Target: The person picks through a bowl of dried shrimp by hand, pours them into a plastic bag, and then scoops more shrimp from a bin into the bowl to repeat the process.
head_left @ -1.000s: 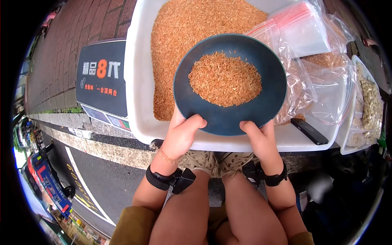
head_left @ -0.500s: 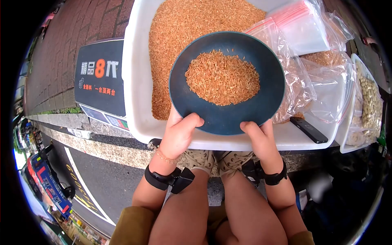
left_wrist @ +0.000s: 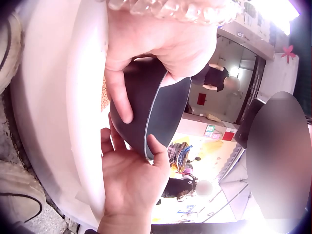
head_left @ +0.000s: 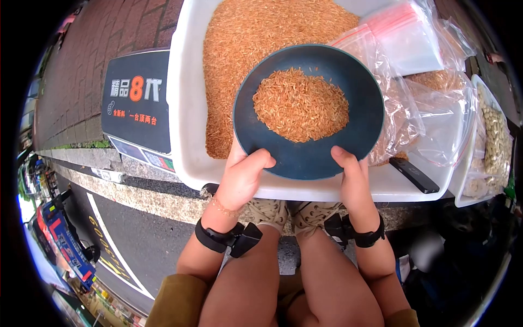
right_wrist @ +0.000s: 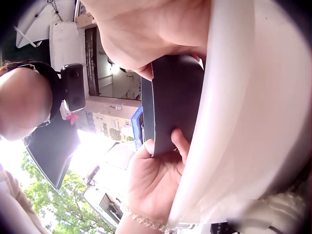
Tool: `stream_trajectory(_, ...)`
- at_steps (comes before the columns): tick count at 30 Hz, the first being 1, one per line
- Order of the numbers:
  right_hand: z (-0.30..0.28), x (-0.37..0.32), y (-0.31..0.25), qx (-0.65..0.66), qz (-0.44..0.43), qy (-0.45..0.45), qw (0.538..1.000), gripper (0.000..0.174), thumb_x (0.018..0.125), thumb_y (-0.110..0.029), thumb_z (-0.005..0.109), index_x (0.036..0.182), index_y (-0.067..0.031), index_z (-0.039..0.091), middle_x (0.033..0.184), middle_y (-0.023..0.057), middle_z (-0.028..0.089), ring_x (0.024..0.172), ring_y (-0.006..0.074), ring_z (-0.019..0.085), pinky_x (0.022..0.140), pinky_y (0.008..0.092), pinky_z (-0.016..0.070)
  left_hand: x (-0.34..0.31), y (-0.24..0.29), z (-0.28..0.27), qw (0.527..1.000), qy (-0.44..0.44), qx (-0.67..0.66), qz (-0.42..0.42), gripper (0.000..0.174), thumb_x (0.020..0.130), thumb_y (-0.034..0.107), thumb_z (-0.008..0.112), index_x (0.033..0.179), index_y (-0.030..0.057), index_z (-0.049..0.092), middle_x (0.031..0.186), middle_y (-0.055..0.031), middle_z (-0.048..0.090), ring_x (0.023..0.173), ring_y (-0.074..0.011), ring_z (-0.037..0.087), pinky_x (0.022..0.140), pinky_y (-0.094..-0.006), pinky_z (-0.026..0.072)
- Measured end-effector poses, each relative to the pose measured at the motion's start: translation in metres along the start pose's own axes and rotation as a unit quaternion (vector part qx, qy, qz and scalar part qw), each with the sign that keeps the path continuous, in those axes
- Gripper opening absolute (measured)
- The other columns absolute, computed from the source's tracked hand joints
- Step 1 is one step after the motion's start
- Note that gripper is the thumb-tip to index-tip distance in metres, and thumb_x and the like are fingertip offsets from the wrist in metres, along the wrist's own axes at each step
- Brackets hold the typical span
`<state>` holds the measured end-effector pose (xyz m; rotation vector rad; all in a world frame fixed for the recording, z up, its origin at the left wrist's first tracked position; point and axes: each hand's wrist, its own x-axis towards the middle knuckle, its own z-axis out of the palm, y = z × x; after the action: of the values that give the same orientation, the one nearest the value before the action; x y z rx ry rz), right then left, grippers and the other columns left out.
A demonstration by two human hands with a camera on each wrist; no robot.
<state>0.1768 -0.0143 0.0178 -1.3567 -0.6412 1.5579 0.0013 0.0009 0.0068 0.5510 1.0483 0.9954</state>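
A dark blue-green bowl [head_left: 305, 163] holds an oval heap of reddish-brown rice [head_left: 299, 106]. My left hand [head_left: 239, 180] grips the bowl's near left rim, thumb over the inside edge. At the near right rim my right hand [head_left: 355, 180] holds it likewise, thumb pointing up along the inner wall. Fingers of the left hand [left_wrist: 156, 44] curl beneath the bowl [left_wrist: 136, 92] in the left wrist view. The right wrist view shows the bowl's outer side [right_wrist: 175, 102] between both hands, close to the tub's white wall [right_wrist: 234, 112].
Beneath the bowl is a white tub [head_left: 188, 136] with loose rice [head_left: 256, 27]. Clear plastic bags [head_left: 408, 49] and a black handheld device [head_left: 415, 175] lie on its right side. A dark box with printed lettering [head_left: 136, 98] stands left; a tray of bagged pale pieces [head_left: 493, 131] stands right.
The right thumb has shifted up and to the right along the bowl's inner edge. Bowl and tub drift slightly together in the view; the rice heap keeps its shape.
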Motion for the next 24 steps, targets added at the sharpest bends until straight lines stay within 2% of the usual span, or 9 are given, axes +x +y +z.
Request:
stream_trajectory(4, 0.004, 0.006, 0.002, 0.048, -0.018, 0.094, 0.994, 0.044, 0.083, -0.024, 0.051, 0.119, 0.0000, 0.042, 0.116, 0.0078, 0.050, 0.107, 0.0161, 0.047, 0.092, 0.0295, 0.0345, 0.001, 0.005, 0.004, 1.000, -0.002, -0.022, -0.017, 0.063, 0.069, -0.005, 0.044, 0.130, 0.0059, 0.029, 0.105, -0.0053, 0.050, 0.086, -0.0111, 0.049, 0.074, -0.0234, 0.0409)
stream_trajectory(9, 0.000, 0.008, 0.002, 0.055, -0.055, 0.070, 0.994, 0.042, 0.083, -0.026, 0.050, 0.117, -0.0009, 0.045, 0.116, 0.0078, 0.050, 0.106, 0.0164, 0.048, 0.091, 0.0296, 0.0355, 0.002, 0.013, 0.012, 0.994, -0.028, -0.104, -0.003, 0.054, 0.077, 0.013, 0.049, 0.126, 0.0014, 0.032, 0.119, -0.0108, 0.047, 0.106, -0.0198, 0.047, 0.089, -0.0321, 0.0379)
stream_trajectory(11, -0.003, 0.009, 0.002, 0.101, -0.025, 0.046, 0.993, 0.043, 0.082, -0.026, 0.050, 0.117, -0.0012, 0.045, 0.114, 0.0076, 0.051, 0.106, 0.0172, 0.048, 0.091, 0.0299, 0.0363, 0.002, 0.017, 0.018, 0.990, -0.038, -0.135, 0.001, 0.054, 0.080, 0.029, 0.049, 0.123, -0.0022, 0.037, 0.122, -0.0143, 0.045, 0.112, -0.0243, 0.044, 0.094, -0.0365, 0.0350)
stream_trajectory(15, -0.001, 0.009, -0.005, 0.111, 0.043, 0.056, 0.991, 0.044, 0.081, -0.026, 0.049, 0.117, -0.0008, 0.045, 0.111, 0.0074, 0.052, 0.105, 0.0181, 0.049, 0.090, 0.0316, 0.0368, 0.008, 0.010, 0.016, 0.992, -0.014, -0.112, 0.052, 0.059, 0.081, 0.032, 0.049, 0.128, -0.0005, 0.032, 0.126, -0.0132, 0.041, 0.114, -0.0232, 0.042, 0.095, -0.0357, 0.0339)
stream_trajectory(17, -0.002, 0.012, -0.006, 0.166, 0.052, 0.080, 0.982, 0.045, 0.079, -0.018, 0.048, 0.120, -0.0019, 0.041, 0.113, 0.0078, 0.050, 0.104, 0.0190, 0.050, 0.090, 0.0326, 0.0380, 0.011, 0.009, 0.016, 0.994, -0.017, 0.028, 0.102, 0.062, 0.081, 0.026, 0.051, 0.132, 0.0020, 0.025, 0.130, -0.0105, 0.037, 0.117, -0.0213, 0.039, 0.096, -0.0345, 0.0321)
stream_trajectory(18, -0.001, 0.013, -0.006, 0.165, 0.051, 0.080, 0.982, 0.045, 0.079, -0.018, 0.048, 0.120, -0.0019, 0.041, 0.113, 0.0078, 0.050, 0.104, 0.0190, 0.050, 0.090, 0.0326, 0.0380, 0.011, 0.012, 0.015, 0.995, -0.082, 0.033, 0.052, 0.070, 0.080, 0.010, 0.054, 0.136, 0.0065, 0.012, 0.132, -0.0090, 0.030, 0.120, -0.0191, 0.031, 0.098, -0.0315, 0.0286)
stream_trajectory(20, -0.001, 0.014, -0.005, 0.053, 0.024, 0.005, 0.998, 0.055, 0.079, -0.011, 0.046, 0.130, -0.0089, 0.026, 0.117, 0.0099, 0.043, 0.104, 0.0212, 0.049, 0.081, 0.0329, 0.0466, 0.010, 0.007, 0.019, 0.999, -0.028, 0.003, -0.021, 0.068, 0.075, -0.003, 0.047, 0.136, 0.0108, 0.020, 0.119, -0.0026, 0.042, 0.099, -0.0118, 0.046, 0.081, -0.0261, 0.0395)
stream_trajectory(21, -0.002, 0.014, -0.006, 0.068, 0.040, -0.020, 0.997, 0.061, 0.077, -0.005, 0.047, 0.132, -0.0138, 0.022, 0.116, 0.0108, 0.043, 0.102, 0.0225, 0.050, 0.077, 0.0335, 0.0502, 0.009, 0.009, 0.019, 0.999, -0.028, 0.003, -0.020, 0.068, 0.075, -0.003, 0.047, 0.136, 0.0108, 0.020, 0.119, -0.0026, 0.042, 0.099, -0.0118, 0.046, 0.081, -0.0261, 0.0395)
stream_trajectory(24, 0.002, 0.014, -0.011, 0.106, 0.059, 0.014, 0.993, 0.062, 0.075, -0.001, 0.046, 0.132, -0.0107, 0.022, 0.115, 0.0099, 0.042, 0.099, 0.0207, 0.051, 0.079, 0.0305, 0.0471, 0.007, 0.010, 0.015, 0.999, 0.007, 0.005, -0.053, 0.073, 0.070, -0.010, 0.042, 0.136, 0.0133, 0.020, 0.111, -0.0005, 0.044, 0.087, -0.0085, 0.045, 0.071, -0.0216, 0.0390)
